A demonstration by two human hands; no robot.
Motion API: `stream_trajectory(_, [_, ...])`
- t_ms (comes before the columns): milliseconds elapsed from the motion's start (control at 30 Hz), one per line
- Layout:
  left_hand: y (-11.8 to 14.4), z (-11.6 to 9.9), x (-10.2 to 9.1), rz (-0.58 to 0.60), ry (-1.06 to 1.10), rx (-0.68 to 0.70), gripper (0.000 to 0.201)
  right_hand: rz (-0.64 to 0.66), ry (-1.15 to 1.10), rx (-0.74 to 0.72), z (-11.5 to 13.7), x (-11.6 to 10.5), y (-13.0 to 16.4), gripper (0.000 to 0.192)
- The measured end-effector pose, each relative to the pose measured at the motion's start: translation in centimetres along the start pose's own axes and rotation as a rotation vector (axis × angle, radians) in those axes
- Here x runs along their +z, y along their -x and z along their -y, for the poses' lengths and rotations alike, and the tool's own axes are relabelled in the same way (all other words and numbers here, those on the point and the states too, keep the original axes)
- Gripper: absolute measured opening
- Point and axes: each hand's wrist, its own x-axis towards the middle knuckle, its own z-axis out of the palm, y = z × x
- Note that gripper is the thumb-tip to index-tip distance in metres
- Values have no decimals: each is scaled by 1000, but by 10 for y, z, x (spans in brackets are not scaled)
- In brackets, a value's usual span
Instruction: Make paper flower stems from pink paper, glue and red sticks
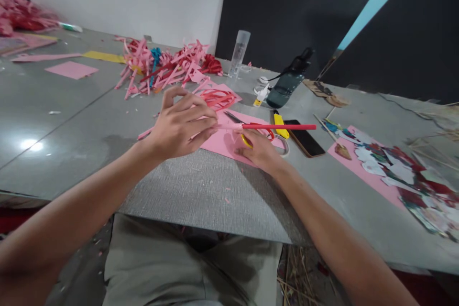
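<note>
A thin red stick (pixel 283 127) lies level just above the surface (pixel 201 191), one end pinched in the fingertips of the left hand (pixel 182 124), the rest reaching out to the right over the right hand (pixel 260 150). It looks like a tightly rolled paper tube: very light, stiff enough to hold straight from one end, yet likely to kink or flatten if squeezed hard. A gentle pinch near the end, as now, suits it; a hold nearer the middle would steady it better. The left grip is narrow, closed on the stick's end, possibly together with a strip of pink paper.

The right hand rests below, fingers curled over the yellow-handled scissors (pixel 247 138), which lie on a pink paper sheet (pixel 222 143); whether that grip has closed on the handles cannot be told.

Just behind the sheet sits a bundle of curled red paper strips (pixel 217 98). To the right lie a yellow cutter (pixel 281 125) and a phone (pixel 304 137), then a heap of paper scraps (pixel 394 172). Farther back stand a dark bottle (pixel 289 81), a clear tube (pixel 239 52) and a pile of pink strips (pixel 165 67).
</note>
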Motion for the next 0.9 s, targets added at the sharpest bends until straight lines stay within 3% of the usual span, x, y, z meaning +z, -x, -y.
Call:
stream_trajectory(300, [3,6,5,-55,-17,-33,13,-151,-21,-113,-19,4,-8,29])
stream_trajectory(433, [4,5,7,-53,-8,-27,14,-263,-23,-81,-15,1,0,27])
stream_trajectory(567, [5,6,10,-32,2,-34,14,-282,-41,-83,-1,-5,9,25])
stream_trajectory(667, [6,5,10,-17,-5,-47,15,-150,-54,-132,12,-10,14,18])
stream_trajectory(833, [5,3,7,7,-11,-56,14,266,-121,-228,27,-24,24,12])
stream_trajectory(900, [5,3,8,28,5,-58,15,312,-109,-194,28,-30,28,14])
